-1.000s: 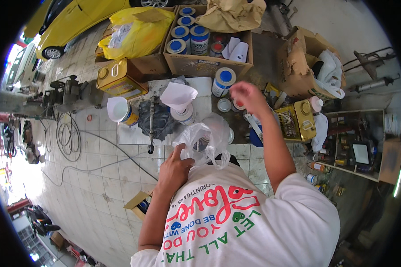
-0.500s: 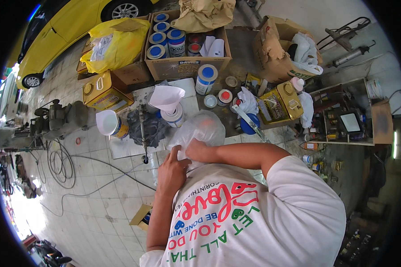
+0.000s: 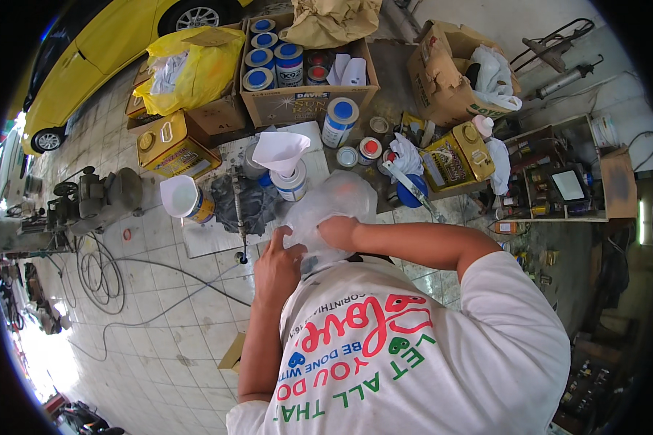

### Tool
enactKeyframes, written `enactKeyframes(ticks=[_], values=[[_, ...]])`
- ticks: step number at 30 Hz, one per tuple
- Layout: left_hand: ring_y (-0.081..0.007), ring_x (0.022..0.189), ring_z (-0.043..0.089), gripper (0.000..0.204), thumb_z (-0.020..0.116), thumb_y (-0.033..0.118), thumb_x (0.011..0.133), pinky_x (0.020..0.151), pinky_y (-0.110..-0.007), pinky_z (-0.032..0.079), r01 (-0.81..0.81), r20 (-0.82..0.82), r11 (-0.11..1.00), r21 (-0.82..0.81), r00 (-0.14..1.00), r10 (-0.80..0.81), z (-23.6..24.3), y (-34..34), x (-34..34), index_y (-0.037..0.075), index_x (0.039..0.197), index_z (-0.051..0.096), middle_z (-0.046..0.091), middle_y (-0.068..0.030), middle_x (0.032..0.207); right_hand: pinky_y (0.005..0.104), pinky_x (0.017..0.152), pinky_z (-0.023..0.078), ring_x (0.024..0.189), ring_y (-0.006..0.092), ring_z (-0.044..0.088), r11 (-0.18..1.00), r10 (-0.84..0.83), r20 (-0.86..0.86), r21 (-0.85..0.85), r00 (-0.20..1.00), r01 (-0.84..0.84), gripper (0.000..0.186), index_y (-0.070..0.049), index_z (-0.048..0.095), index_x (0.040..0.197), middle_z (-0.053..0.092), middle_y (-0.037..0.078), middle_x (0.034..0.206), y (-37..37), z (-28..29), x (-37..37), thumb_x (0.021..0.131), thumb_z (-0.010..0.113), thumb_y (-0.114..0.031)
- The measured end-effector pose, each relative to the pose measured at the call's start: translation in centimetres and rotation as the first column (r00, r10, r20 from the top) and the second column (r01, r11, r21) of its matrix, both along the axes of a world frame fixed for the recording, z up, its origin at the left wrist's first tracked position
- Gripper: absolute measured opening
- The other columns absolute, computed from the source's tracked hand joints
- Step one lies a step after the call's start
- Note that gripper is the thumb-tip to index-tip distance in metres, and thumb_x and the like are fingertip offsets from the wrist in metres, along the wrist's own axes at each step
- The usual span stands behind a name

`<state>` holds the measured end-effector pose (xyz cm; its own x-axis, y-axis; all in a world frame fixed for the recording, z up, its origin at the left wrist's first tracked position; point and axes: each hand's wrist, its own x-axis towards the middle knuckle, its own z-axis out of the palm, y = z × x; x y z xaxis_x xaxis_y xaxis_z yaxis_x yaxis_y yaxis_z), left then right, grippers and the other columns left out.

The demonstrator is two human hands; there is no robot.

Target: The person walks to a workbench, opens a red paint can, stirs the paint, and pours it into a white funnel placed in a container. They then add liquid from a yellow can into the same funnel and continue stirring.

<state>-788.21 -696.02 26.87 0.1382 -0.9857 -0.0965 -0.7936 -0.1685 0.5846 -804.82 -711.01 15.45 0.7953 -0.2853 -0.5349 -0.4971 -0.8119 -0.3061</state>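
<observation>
A clear plastic bag [image 3: 326,206] bulges in front of my chest, with something reddish showing faintly inside it. My left hand [image 3: 279,264] grips the bag's near-left edge with bent fingers. My right hand [image 3: 339,232] reaches into the bag's mouth, and its fingers are hidden by the plastic. Just beyond the bag, a white paper funnel [image 3: 281,151] stands on a can [image 3: 291,185]. Farther left is a white paper-lined container [image 3: 185,197], beside a dark cloth [image 3: 247,206] with a metal tool lying across it.
A carton [image 3: 308,109] of blue-lidded cans stands at the back, with another blue-lidded can [image 3: 339,123] before it. Yellow rectangular tins [image 3: 174,148] and a torn box [image 3: 442,87] flank the work area. A hose [image 3: 159,262] crosses the tiled floor at left; a compressor [image 3: 98,199] stands beyond.
My right hand has shifted right and goes deeper into the bag. My left hand has moved slightly away from it, and the bag's mouth is spread wider. The view has shifted slightly.
</observation>
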Motion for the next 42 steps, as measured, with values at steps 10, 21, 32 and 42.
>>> enactKeyframes(ticks=[10,21,32,42], values=[[-0.0304,0.087,0.072,0.014,0.075,0.006,0.084,0.073,-0.044,0.056,-0.063,0.008,0.998,-0.008,0.998,0.063,-0.5,-0.4,1.1,0.014,0.095,0.079,0.062,-0.0060,0.123,0.0482,0.099,0.053,0.113,0.0407,0.065,0.958,-0.253,0.200,0.190,0.946,0.216,0.046,-0.012,0.064,0.135,0.067,0.021,0.124,-2.0,7.3,-3.4,0.089,0.063,-0.009],[-0.0371,0.105,0.070,0.033,0.075,0.008,0.085,0.085,-0.046,0.057,-0.013,0.032,0.994,0.112,0.999,0.009,1.6,-2.2,-0.8,0.015,0.117,0.075,0.059,-0.0122,0.136,0.0402,0.102,0.052,0.118,0.0315,0.066,0.918,-0.365,0.479,0.329,0.799,0.222,0.073,-0.011,0.062,0.133,0.068,0.012,0.128,-10.0,23.4,-7.3,0.065,0.087,-0.001],[-0.0377,0.114,0.067,0.054,0.070,0.007,0.088,0.090,-0.047,0.057,-0.157,-0.016,0.987,0.019,0.987,0.157,4.7,-5.1,-5.8,0.006,0.141,0.060,0.054,-0.0142,0.145,0.0497,0.096,0.055,0.110,0.0423,0.068,0.740,-0.438,0.449,-0.313,0.779,0.596,0.052,-0.010,0.068,0.128,0.072,0.023,0.114,-35.7,5.1,-15.0,0.077,0.076,-0.004],[-0.0375,0.114,0.065,0.080,0.080,0.015,0.083,0.096,-0.045,0.055,-0.376,-0.088,0.923,0.084,0.920,0.383,6.6,-7.2,-10.1,0.014,0.156,0.047,0.046,-0.0181,0.156,0.0485,0.110,0.048,0.130,0.0436,0.057,0.737,-0.542,0.212,-0.345,0.813,0.582,0.063,-0.014,0.059,0.144,0.058,0.028,0.141,-39.9,-10.9,-16.5,0.084,0.065,0.003]])
